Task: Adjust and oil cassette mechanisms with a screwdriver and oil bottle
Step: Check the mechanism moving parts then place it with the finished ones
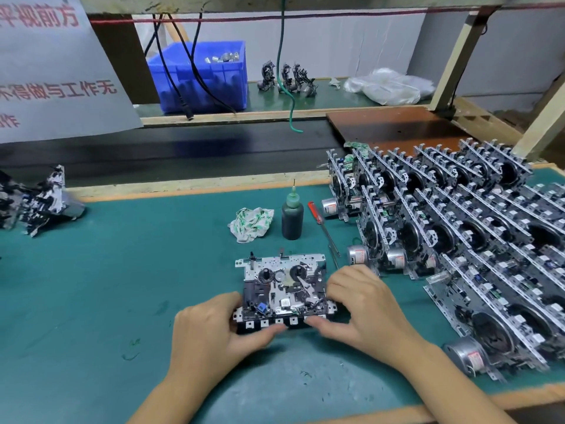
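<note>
Both hands hold one cassette mechanism [282,289] lying flat on the green mat [122,270]. The left hand [211,328] curls round its left end, thumb pressed along the front row of square black keys; the right hand [363,307] grips the right end, thumb on the same front edge, fingers bent over the side. The mechanism is a flat rectangle of stamped, perforated bright metal over black plastic, with two round dark hubs, thin wires and a small blue part near the left hand's fingertips.

Just beyond the hands stands a dark, soft-looking oil bottle [292,217] with a green cap and thin needle tip, upright. Right of it lies a screwdriver [322,229], clear red handle away from the hands, slim steel shaft pointing toward the right hand. Left of the bottle sits a crumpled white-and-green cloth [250,223].

Beside the right hand, rows of stacked mechanisms [458,240] lean on edge, with shiny cylindrical motors.
</note>
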